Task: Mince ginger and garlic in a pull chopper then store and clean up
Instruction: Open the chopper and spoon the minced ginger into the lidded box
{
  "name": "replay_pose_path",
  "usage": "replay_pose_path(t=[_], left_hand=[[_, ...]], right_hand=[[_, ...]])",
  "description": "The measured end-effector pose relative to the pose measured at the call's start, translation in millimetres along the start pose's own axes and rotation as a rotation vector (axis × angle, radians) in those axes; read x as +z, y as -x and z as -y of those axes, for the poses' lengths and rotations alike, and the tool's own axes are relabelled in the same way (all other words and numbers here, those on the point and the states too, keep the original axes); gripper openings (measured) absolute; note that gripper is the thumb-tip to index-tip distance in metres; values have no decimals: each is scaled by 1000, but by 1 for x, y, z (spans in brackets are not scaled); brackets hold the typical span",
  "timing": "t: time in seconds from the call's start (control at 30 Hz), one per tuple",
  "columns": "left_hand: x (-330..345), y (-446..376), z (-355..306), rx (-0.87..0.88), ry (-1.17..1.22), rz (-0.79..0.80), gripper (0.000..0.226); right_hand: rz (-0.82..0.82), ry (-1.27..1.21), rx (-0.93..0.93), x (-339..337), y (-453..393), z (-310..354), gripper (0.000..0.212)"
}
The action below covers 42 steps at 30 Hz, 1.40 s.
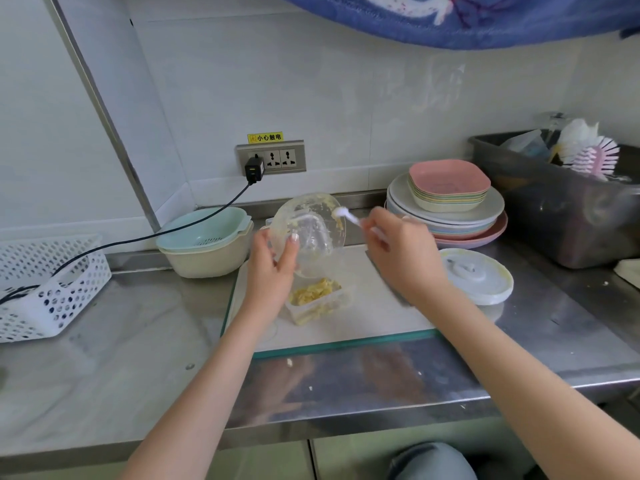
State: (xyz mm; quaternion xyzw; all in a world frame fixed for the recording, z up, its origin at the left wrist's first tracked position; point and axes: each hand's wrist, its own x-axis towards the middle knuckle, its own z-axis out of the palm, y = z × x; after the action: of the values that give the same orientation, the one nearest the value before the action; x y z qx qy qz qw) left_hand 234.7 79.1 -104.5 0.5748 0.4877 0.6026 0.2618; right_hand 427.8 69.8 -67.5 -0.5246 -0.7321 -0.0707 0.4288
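While my left hand (pixel 273 261) grips the clear chopper bowl (pixel 311 230), tipped on its side with its mouth turned toward my right, my right hand (pixel 401 251) pinches a small white spoon (pixel 346 216) whose tip sits at the bowl's rim. My left thumb and fingers curl round the bowl's wall; bits of yellow mince cling to the inside. Just below the bowl, a small clear tub (pixel 318 301) stands on the board (pixel 381 306), and it holds a heap of the yellow mince (pixel 313 292). To my right, the white chopper lid (pixel 478 280) lies flat on the steel counter (pixel 121 358), just beside the board's right edge and partly over it, smeared yellow at its rim. A few crumbs of mince lie on the counter in front of the board.

Behind the board to the left sits a pale green colander (pixel 204 230) nested in a cream basin (pixel 207 261). Farther left is a white perforated basket (pixel 48 285), with a black cable (pixel 156 233) running into it from a plug in the wall socket (pixel 272 157). Behind my right hand a stack of plates (pixel 450 209) rises, with smaller square dishes on top, the uppermost pink. At far right a dark bin (pixel 554 209) holds a pink-and-white brush (pixel 595 157).
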Motion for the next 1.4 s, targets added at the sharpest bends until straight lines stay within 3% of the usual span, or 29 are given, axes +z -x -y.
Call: replay_pose_path(t=[0.03,0.3,0.47,0.57,0.67,0.77,0.87,1.0,1.13,1.2,1.3,1.33,1.4], left_hand=[[0,0,-1,-16,13,1,16],[0,2,-9,-196,133,-11,11],[-4,-4,-16,-230,126,-10,29],[-5,-7,-17,-215,112,27,36],[-6,-5,-17,-205,131,25,28],[-9,-4,-18,-195,151,28,21],[-13,-5,-19,-161,132,5,23],[-14,-4,-17,-150,126,25,28],[-8,-1,-17,-136,153,46,27],[-8,-2,-16,-122,158,48,27],[-9,-5,-10,-115,163,70,28],[-9,-6,-8,-119,162,84,28],[-8,-7,-5,-124,160,119,28]], right_hand=[[-40,3,-53,-2,-5,-2,4],[152,104,-183,13,-20,-1,4],[260,296,-111,19,-16,-1,16],[409,147,-74,21,-2,8,5],[304,15,-89,14,-4,19,6],[179,129,-163,3,-24,24,10],[267,301,-122,3,-26,20,15],[468,101,-65,12,-4,23,7],[311,126,-79,7,-23,19,9],[350,159,-85,4,-24,15,9],[557,38,-76,7,-3,20,9],[572,-34,-77,8,1,22,9],[452,-92,-48,10,-6,23,8]])
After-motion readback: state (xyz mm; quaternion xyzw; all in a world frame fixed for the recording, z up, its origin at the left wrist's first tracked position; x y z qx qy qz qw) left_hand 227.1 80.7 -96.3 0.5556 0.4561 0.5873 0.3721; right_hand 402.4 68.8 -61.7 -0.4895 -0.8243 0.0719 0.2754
